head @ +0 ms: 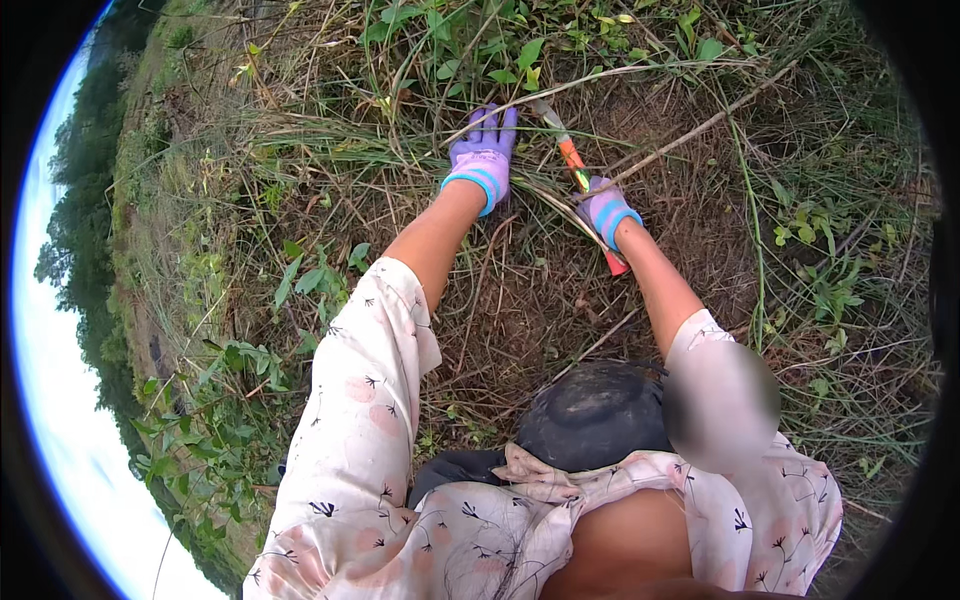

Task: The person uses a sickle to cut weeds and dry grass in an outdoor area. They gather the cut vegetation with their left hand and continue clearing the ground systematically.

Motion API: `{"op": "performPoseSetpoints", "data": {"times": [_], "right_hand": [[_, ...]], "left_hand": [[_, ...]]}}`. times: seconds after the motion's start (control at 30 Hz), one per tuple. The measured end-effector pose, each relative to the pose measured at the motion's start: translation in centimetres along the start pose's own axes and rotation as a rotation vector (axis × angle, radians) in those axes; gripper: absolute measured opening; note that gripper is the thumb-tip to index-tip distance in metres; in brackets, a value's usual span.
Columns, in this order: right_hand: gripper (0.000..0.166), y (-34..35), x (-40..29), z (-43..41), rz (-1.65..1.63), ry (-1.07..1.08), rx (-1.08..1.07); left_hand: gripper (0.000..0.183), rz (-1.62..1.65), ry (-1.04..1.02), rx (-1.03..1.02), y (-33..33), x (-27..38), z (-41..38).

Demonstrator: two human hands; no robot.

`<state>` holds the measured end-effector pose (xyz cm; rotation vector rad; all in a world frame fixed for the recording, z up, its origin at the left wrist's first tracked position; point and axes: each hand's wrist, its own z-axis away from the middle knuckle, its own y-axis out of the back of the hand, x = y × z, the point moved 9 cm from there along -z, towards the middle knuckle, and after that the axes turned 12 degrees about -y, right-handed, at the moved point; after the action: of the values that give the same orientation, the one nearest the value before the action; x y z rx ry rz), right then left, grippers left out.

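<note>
My left hand (485, 157), in a purple and pink glove with a blue-striped cuff, lies palm down on a swath of long green grass (352, 135). Its fingers are stretched out and slightly apart. To its right, my right hand (602, 201) wears a matching glove and is closed around a hand tool with an orange-red handle (574, 161). The tool's grey metal blade (551, 118) points up and left, near my left fingertips, its tip partly lost among stems. The handle's red butt (616, 264) shows below my right wrist. Dry stalks cross over the handle and my right glove.
Long dry stalks (697, 129) slant across the ground ahead. Leafy weeds (480, 45) grow beyond my hands, with more at left (225, 427). Dry litter and brown soil (517, 277) lie between my arms. My dark-clad knee (592, 416) is close below. Trees (82, 195) stand far left.
</note>
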<state>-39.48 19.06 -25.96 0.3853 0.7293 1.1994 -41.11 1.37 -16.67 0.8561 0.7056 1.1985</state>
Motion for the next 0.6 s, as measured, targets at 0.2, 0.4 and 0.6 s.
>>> {"op": "performPoseSetpoints", "data": {"times": [0.2,0.4,0.6], "right_hand": [[0.031,-3.3,0.2,2.4,-0.312,-0.112,-0.036],[0.029,-2.8,0.4,0.0,-0.004,0.085,0.116],[0.031,-2.7,3.4,8.2,-0.282,-0.179,0.076]], "left_hand": [[0.065,-0.149,-0.110,-0.082,-0.8,-1.3,0.3],[0.022,-0.085,-0.122,-0.153,-1.3,0.1,1.0],[0.019,-0.149,-0.238,-0.059,-1.8,2.3,4.9]]}}
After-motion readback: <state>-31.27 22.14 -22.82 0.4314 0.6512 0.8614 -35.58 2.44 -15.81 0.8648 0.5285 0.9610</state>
